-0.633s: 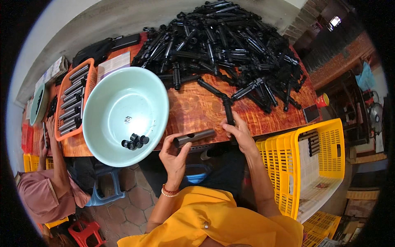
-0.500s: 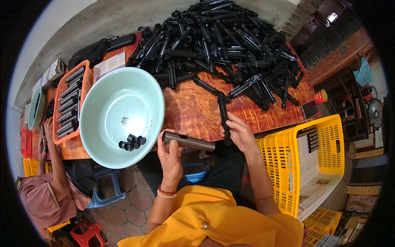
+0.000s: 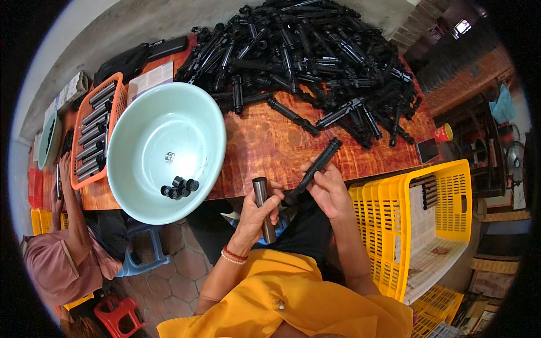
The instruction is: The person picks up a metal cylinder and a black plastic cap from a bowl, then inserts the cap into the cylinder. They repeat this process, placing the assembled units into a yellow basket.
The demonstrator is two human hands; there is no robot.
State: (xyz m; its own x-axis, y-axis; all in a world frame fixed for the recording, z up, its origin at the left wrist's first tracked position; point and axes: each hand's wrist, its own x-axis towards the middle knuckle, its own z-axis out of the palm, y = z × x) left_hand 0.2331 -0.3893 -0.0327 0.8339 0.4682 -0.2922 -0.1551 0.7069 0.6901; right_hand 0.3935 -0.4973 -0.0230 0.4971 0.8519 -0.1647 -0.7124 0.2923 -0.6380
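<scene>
My left hand (image 3: 256,211) is closed round a grey metal tube (image 3: 262,203), which stands nearly upright just off the table's front edge. Between the fingers of my right hand (image 3: 328,191) is a black ribbed rod-shaped part (image 3: 317,168), tilted with its upper end to the right. Its lower end comes close to my left fingers; whether they touch I cannot tell. Beyond my hands lies a big heap of similar black parts (image 3: 304,56). One loose black part (image 3: 293,116) rests at the heap's near edge.
A pale blue basin (image 3: 135,129) at left holds several black caps (image 3: 179,188). Beside it, an orange basket (image 3: 115,107) carries metal tubes. Yellow crates (image 3: 378,225) stand at right, near a phone (image 3: 427,150) and a red-yellow cup (image 3: 444,133). A co-worker (image 3: 73,248) sits at far left.
The metal tube has turned from lying sideways to nearly upright in my left hand. My right hand has tilted the black part, its top swinging right, away from the loose part near the heap.
</scene>
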